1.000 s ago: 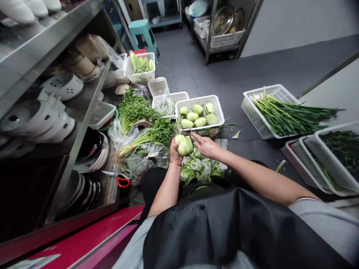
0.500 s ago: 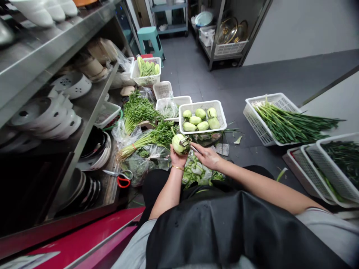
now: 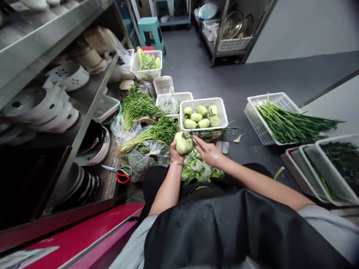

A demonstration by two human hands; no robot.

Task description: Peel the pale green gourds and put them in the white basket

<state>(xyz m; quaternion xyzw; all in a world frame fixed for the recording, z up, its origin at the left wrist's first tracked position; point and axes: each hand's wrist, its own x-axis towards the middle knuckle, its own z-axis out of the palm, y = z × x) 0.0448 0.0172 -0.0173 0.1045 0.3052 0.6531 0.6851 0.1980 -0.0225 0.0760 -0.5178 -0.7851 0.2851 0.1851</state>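
My left hand [image 3: 177, 152] cups a round, pale green eggplant [image 3: 183, 144] from below and its left side, in front of my lap. My right hand [image 3: 206, 150] is closed on the handle of a peeler [image 3: 188, 136], whose head lies against the eggplant's upper right. Fingers and blur hide part of the handle. Below both hands is a heap of green peelings [image 3: 198, 166], partly on plastic. Just beyond, a white basket [image 3: 224, 121] holds several more pale green eggplants [image 3: 195, 117].
Bundled leafy greens [image 3: 140, 140] lie left of my hands, near red-handled scissors [image 3: 122, 175] on the shelf edge. Bowls [image 3: 53, 112] fill the left shelving. A basket of green stalks [image 3: 280, 112] and stacked baskets [image 3: 322, 172] stand right. A teal stool [image 3: 150, 31] is behind.
The eggplant has turned in my left hand, showing more pale surface. The peeler has shifted to its upper edge, and my right hand has risen slightly. The view has tilted a little.
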